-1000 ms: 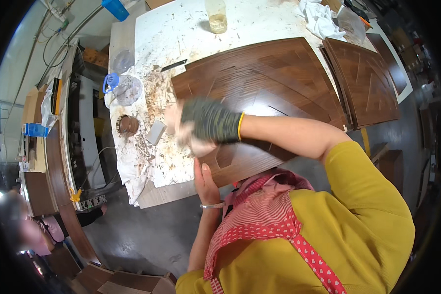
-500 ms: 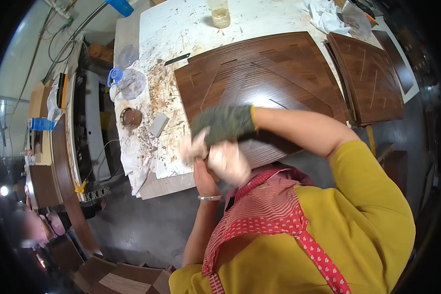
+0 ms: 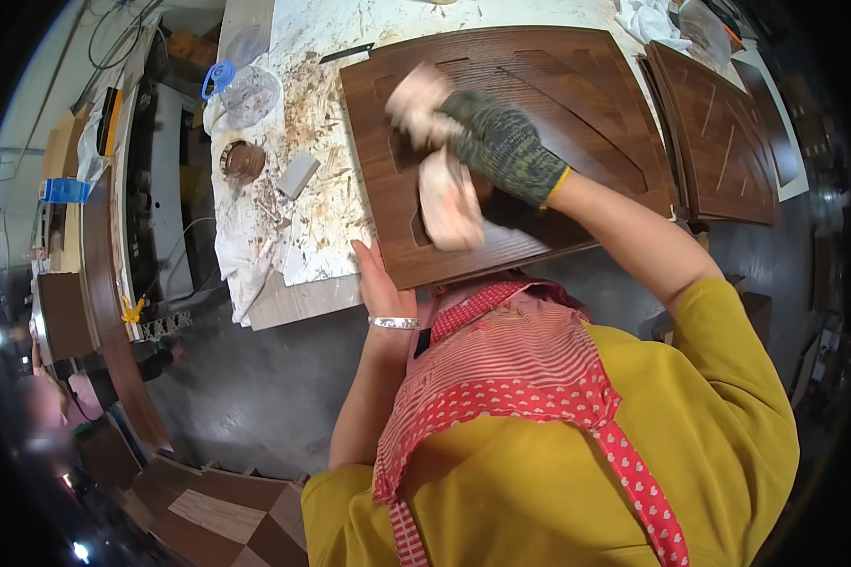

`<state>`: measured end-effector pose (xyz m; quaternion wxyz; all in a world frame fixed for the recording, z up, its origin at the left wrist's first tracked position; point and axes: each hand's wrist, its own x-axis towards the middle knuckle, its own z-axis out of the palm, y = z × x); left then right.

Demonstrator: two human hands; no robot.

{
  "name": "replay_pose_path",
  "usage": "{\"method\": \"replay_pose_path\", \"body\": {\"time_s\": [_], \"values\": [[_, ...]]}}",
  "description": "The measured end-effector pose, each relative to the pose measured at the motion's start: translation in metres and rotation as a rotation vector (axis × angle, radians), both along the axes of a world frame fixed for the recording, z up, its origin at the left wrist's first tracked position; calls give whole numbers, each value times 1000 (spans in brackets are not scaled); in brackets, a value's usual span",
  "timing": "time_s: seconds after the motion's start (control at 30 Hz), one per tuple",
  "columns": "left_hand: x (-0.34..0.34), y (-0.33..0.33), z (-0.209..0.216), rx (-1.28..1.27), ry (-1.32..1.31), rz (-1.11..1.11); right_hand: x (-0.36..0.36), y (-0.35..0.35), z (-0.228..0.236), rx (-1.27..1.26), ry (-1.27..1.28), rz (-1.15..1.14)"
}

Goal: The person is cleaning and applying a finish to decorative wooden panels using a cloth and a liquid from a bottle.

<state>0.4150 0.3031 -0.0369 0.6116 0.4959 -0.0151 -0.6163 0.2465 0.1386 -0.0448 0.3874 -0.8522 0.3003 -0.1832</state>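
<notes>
A dark brown wood-grain panel (image 3: pixel 577 142) with recessed lines lies on the table before me. My right hand (image 3: pixel 501 142), in a dark green knitted glove with a yellow cuff, is closed on a pale pinkish cloth (image 3: pixel 449 198). The cloth is blurred by motion; it hangs over the panel's left part in two bunches. My bare left hand (image 3: pixel 386 283), with a silver bracelet at the wrist, rests against the panel's near left corner. Its fingers are stretched out along the edge, some partly hidden by the panel.
Left of the panel, the stained white covering (image 3: pixel 326 222) carries a grey block (image 3: pixel 298 175), a brown-filled jar (image 3: pixel 242 161), a clear bottle with a blue handle (image 3: pixel 249 94) and a black strip (image 3: pixel 347 53). More brown panels (image 3: pixel 719 142) stand at the right. White crumpled cloth (image 3: pixel 651 21) lies behind.
My right hand and the cloth have swung away from my body, up over the panel's left part. My left hand, just below the cloth before, is now at the panel's corner. The view has shifted slightly.
</notes>
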Motion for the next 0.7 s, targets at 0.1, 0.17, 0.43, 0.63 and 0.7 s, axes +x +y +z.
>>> {"method": "replay_pose_path", "body": {"time_s": [0.1, 0.17, 0.43, 0.63, 0.7], "values": [[6, 1, 6, 48, 37, -46, 30, 61, 52, -469, 100, 116], [16, 8, 0, -160, -282, -200, 34, 102, 60, 29, -17, 439], [45, -40, 10, -171, -260, -404, -21, 26, 105, -237, 392, -348], [46, -56, -10, -175, -514, -470, 11, 70, 70, -644, 437, -383], [44, -58, -18, -159, -644, -446, 24, 83, 61, -610, 417, -184]]}}
